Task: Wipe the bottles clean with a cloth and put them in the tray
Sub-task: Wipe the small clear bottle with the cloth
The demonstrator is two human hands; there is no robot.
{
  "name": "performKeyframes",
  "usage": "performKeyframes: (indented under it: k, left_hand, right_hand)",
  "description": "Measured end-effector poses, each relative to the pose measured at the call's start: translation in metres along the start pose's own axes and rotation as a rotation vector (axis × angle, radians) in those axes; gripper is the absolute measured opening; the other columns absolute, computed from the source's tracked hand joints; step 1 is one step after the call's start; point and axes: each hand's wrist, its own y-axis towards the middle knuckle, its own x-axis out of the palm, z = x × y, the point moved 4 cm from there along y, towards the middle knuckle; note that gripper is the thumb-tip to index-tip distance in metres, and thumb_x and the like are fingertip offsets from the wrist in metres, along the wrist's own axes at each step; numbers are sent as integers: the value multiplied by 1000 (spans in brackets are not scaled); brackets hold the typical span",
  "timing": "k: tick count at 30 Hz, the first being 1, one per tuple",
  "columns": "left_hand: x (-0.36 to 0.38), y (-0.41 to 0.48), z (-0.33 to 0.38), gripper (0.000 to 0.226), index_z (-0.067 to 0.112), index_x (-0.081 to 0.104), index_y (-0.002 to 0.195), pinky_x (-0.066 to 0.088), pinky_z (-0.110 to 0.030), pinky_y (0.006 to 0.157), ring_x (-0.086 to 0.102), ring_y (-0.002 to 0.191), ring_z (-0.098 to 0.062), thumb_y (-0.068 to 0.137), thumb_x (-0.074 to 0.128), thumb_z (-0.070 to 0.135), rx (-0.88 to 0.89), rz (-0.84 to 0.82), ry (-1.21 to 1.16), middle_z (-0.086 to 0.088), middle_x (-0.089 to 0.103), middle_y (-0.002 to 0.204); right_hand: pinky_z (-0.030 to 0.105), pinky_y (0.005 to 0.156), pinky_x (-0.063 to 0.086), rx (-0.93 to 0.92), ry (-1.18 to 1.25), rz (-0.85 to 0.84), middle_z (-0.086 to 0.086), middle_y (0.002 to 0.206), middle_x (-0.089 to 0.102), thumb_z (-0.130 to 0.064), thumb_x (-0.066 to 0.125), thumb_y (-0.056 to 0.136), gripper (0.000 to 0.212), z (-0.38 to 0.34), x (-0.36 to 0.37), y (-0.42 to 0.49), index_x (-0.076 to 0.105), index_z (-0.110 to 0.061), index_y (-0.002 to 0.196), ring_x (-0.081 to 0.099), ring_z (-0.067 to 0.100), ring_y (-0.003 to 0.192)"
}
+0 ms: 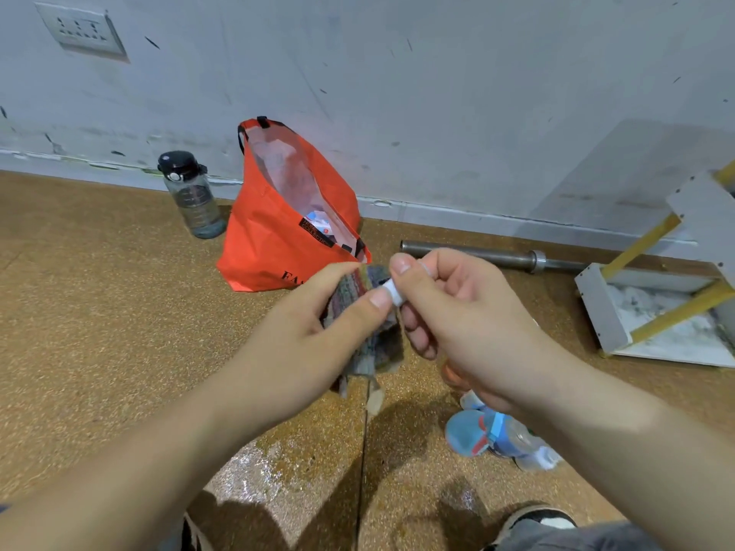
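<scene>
**Cloth meets capped bottle above the floor**

We see both hands raised over the speckled brown floor (99, 292). The left hand (318, 312) grips a multicoloured woven cloth (382, 347), thumb on top and fingers curled beneath, with the cloth's loose end hanging down. The right hand (457, 312) pinches a small bottle with a white cap (391, 292). Thumb and forefinger close round the cap end, and the rest of the bottle is mostly hidden inside the curled fingers. The cap touches the cloth just beside the left thumb.

Behind the hands, an open orange shopping bag with black handles (270, 232) stands near the grey wall. A clear grey water bottle with a black lid (193, 196) stands upright to its left. A grey metal bar (477, 252) lies along the wall's foot. At the right sits a white boxy frame with yellow bars (604, 308). Blue and clear plastic items (489, 435) lie on the floor under the right wrist, too blurred for us to identify.
</scene>
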Motion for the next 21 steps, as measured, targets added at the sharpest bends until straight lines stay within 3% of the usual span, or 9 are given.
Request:
performKeyframes:
  k: [2,5,6,9,11,14,18,20,21]
  left_hand:
    - [0,-3,-8,24,27,72,111,57,-23,56,74,75,-10,101,58,44,-215,1,-156,0,79,92]
    - [7,-4,-24,38,25,77,107,57,-51,97,77,98,-31,98,56,55,-512,-16,-428,-10,80,103]
    - [9,-4,-24,42,18,79,102,58,-45,95,79,91,-30,100,55,53,-592,15,-528,-13,80,96]
    - [8,-4,-27,41,9,75,93,48,-26,49,68,65,-27,103,54,42,-633,33,-628,-12,75,76]
    - [7,-9,-28,36,15,78,100,39,-30,51,57,75,-31,97,59,45,-605,5,-711,-15,69,85]
    - [6,-12,-29,33,13,76,94,43,-27,43,59,58,-29,93,59,41,-651,-34,-765,-16,62,80]
    - [6,1,-30,63,-3,59,53,48,-20,36,53,25,-16,108,44,24,-670,111,-543,-9,57,38]
    - [2,1,-31,46,3,54,73,61,-22,64,56,29,-5,111,40,25,-558,197,-237,0,58,37]
    - [2,-1,-26,36,10,58,86,62,-31,69,67,44,-8,110,42,32,-443,249,-82,0,67,50]
  right_hand:
    - [21,40,32,21,2,34,4,59,52,-34,64,100,27,1,-9,6,56,-11,90,42,14,47]
    - [27,46,35,23,51,79,2,60,53,-34,61,102,27,4,-20,16,56,-10,92,44,15,50]
    - [27,47,35,31,60,80,2,61,53,-33,61,102,26,5,-21,18,55,-11,91,44,16,50]
    - [28,48,32,65,69,-7,2,63,51,-33,59,103,24,2,-21,20,57,-10,94,42,16,51]
    - [29,50,30,86,97,-102,4,66,50,-27,57,103,24,-2,-19,21,61,-4,109,40,17,52]
    - [29,51,31,57,109,-217,7,68,46,-14,58,100,26,-6,-20,21,62,1,121,40,16,53]
    - [30,51,32,31,73,-193,8,65,46,-25,70,89,28,4,-17,21,58,-3,100,41,17,52]
    - [28,48,33,41,71,-134,6,64,48,-28,70,89,25,10,-11,18,56,-8,93,42,16,51]
    - [27,47,34,42,73,-103,5,63,49,-28,70,93,23,12,-8,17,56,-10,89,43,15,50]
